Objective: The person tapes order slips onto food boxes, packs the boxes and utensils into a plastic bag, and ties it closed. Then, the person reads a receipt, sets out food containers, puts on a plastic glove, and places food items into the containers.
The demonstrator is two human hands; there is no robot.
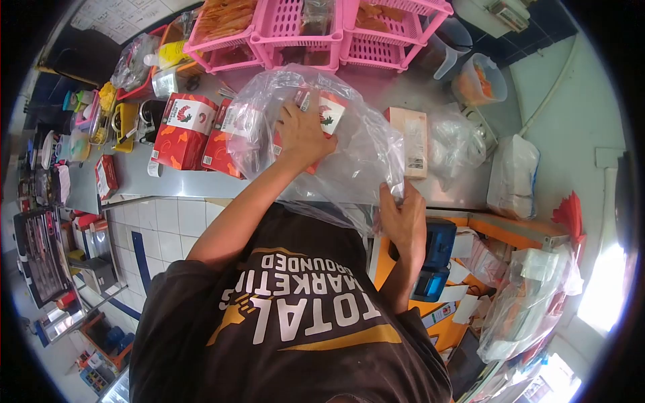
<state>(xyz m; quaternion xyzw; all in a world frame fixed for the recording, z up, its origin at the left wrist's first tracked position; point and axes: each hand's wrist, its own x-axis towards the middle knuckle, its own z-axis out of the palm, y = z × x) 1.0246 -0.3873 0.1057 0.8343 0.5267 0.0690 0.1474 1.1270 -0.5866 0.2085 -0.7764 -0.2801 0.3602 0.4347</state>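
My left hand (302, 136) is spread across a red printed box (332, 111), with fingers on one side and the thumb on the other. A large clear plastic bag (366, 158) surrounds that box; whether the hand is inside the bag is hard to make out. Near the counter's front edge, my right hand (404, 218) is closed on the bag's gathered edge. Left of the bag stands a red box with a white label (185, 124). Beside it, another red box (218, 144) is partly covered by the plastic.
Pink stacked baskets (295, 23) line the back of the steel counter (181, 181). A pale carton (408, 144) and crumpled clear bags (457, 144) sit to the right. Farther back are plastic jugs (478, 80). A small red box (105, 176) lies at the left.
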